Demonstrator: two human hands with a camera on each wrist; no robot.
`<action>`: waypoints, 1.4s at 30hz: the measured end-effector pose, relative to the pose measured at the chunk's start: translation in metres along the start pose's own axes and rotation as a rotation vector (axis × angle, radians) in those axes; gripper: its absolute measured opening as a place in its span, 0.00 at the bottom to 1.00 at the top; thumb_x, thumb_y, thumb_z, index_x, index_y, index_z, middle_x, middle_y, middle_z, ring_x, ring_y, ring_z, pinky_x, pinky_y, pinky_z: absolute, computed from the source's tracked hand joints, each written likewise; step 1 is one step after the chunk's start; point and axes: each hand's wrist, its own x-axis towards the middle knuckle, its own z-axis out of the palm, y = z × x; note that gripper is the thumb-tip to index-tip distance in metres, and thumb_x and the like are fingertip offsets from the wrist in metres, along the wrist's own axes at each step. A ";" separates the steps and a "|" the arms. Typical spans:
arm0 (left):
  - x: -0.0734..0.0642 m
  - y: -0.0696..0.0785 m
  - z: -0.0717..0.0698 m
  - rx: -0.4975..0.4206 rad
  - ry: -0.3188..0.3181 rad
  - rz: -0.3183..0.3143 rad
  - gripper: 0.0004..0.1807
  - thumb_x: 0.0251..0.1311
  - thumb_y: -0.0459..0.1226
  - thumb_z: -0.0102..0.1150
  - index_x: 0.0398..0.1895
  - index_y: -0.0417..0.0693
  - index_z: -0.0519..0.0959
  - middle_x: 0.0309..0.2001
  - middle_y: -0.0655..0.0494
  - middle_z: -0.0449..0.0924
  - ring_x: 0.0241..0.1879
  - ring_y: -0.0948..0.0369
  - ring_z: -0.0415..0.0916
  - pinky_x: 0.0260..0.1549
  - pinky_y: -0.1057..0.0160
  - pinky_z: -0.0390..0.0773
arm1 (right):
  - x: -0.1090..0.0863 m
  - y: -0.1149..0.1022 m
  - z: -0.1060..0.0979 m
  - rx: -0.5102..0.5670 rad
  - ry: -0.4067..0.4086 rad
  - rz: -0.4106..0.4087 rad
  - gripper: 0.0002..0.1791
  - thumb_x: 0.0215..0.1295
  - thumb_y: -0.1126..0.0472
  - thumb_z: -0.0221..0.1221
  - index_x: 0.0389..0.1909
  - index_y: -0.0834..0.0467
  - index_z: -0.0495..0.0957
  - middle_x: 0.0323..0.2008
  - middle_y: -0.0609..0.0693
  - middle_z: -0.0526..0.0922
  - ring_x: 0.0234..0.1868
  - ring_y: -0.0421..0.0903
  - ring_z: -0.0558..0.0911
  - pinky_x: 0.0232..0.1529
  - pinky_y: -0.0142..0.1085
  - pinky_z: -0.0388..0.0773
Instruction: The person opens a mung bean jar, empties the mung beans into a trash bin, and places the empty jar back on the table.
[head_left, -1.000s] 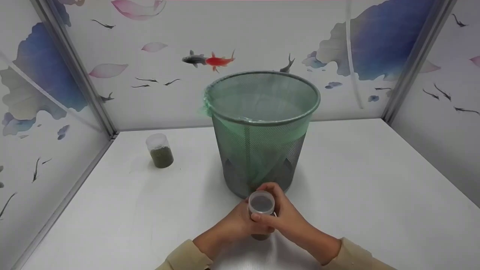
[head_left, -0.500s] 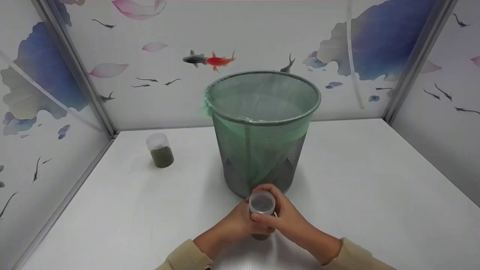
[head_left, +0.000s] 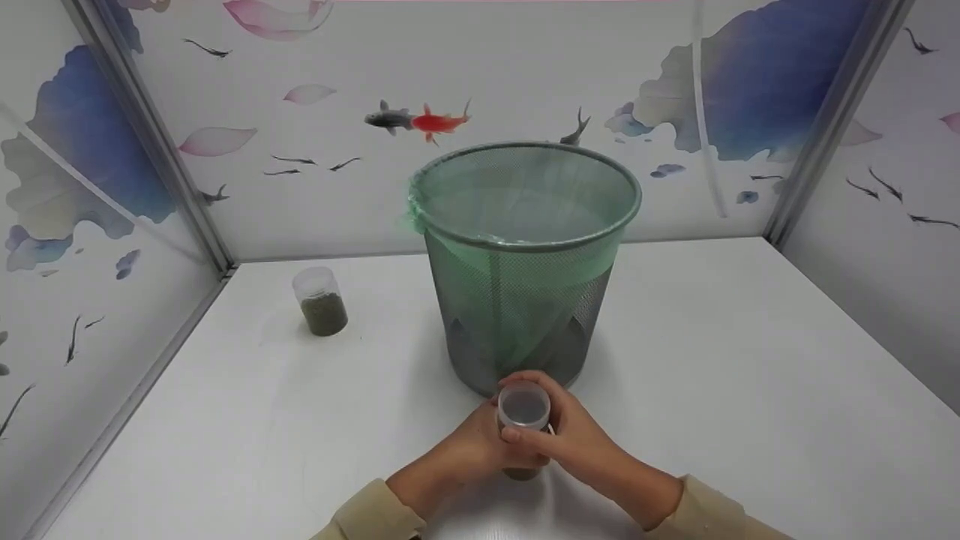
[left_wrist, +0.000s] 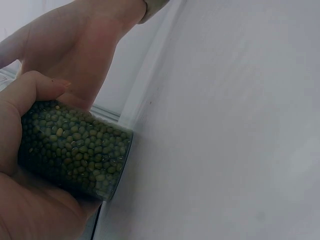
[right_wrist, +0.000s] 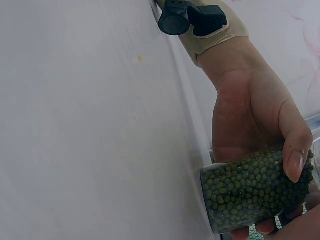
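With fingers curled, the left hand (head_left: 484, 441) grips the body and the right hand (head_left: 574, 429) the top of a clear, cylindrical, plastic-looking jar (head_left: 523, 406) between them, small oval green beans (left_wrist: 80, 147) showing through.

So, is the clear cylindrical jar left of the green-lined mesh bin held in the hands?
No, that jar stands on the white table, while the left hand and right hand hold another clear cylindrical jar.

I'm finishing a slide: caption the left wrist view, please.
The left hand grips a clear jar of small green beans, the right hand just beyond.
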 end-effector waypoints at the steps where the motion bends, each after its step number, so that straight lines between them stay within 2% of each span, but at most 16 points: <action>1: 0.000 0.000 0.000 -0.003 -0.002 0.000 0.33 0.54 0.29 0.76 0.65 0.44 0.74 0.56 0.56 0.80 0.52 0.60 0.76 0.50 0.62 0.77 | 0.000 0.000 0.000 0.001 -0.001 0.002 0.33 0.69 0.58 0.71 0.69 0.64 0.70 0.63 0.59 0.80 0.65 0.50 0.78 0.67 0.40 0.71; 8: -0.001 0.000 -0.001 -0.011 0.004 -0.019 0.36 0.55 0.30 0.76 0.68 0.47 0.73 0.59 0.56 0.78 0.54 0.59 0.75 0.52 0.61 0.77 | -0.001 -0.001 0.001 0.007 -0.001 -0.005 0.38 0.69 0.58 0.71 0.74 0.62 0.64 0.65 0.63 0.78 0.66 0.51 0.78 0.68 0.40 0.69; 12: -0.001 0.000 -0.001 -0.017 0.002 -0.028 0.37 0.56 0.30 0.76 0.69 0.46 0.72 0.60 0.55 0.78 0.55 0.59 0.75 0.52 0.61 0.77 | -0.001 -0.001 0.001 0.020 0.004 -0.006 0.40 0.69 0.57 0.71 0.72 0.63 0.59 0.64 0.60 0.79 0.66 0.51 0.78 0.69 0.37 0.68; 18: 0.000 0.000 -0.001 0.001 0.007 -0.029 0.35 0.55 0.31 0.76 0.66 0.45 0.73 0.58 0.55 0.78 0.53 0.59 0.75 0.50 0.62 0.77 | -0.001 0.000 0.001 0.025 0.015 -0.004 0.35 0.68 0.58 0.71 0.65 0.62 0.61 0.61 0.58 0.80 0.65 0.51 0.78 0.68 0.36 0.69; 25: -0.001 0.000 -0.001 0.028 -0.015 0.020 0.37 0.55 0.32 0.75 0.69 0.45 0.71 0.58 0.56 0.78 0.53 0.59 0.75 0.51 0.60 0.77 | 0.000 0.002 0.001 0.036 -0.009 -0.043 0.33 0.69 0.59 0.70 0.65 0.62 0.61 0.62 0.59 0.79 0.66 0.52 0.78 0.69 0.37 0.68; 31: -0.002 -0.001 -0.001 0.023 -0.011 0.026 0.39 0.54 0.32 0.75 0.70 0.44 0.71 0.58 0.56 0.78 0.53 0.59 0.75 0.51 0.61 0.77 | 0.000 0.003 0.001 0.037 -0.010 -0.038 0.33 0.69 0.59 0.70 0.65 0.63 0.62 0.62 0.59 0.78 0.66 0.52 0.78 0.69 0.37 0.68; 42: 0.000 0.000 -0.001 0.059 0.011 -0.019 0.37 0.54 0.32 0.77 0.68 0.43 0.72 0.57 0.56 0.79 0.51 0.60 0.76 0.48 0.61 0.78 | 0.000 0.001 0.000 -0.009 0.013 0.008 0.31 0.69 0.58 0.71 0.68 0.62 0.71 0.61 0.56 0.81 0.64 0.52 0.78 0.66 0.42 0.71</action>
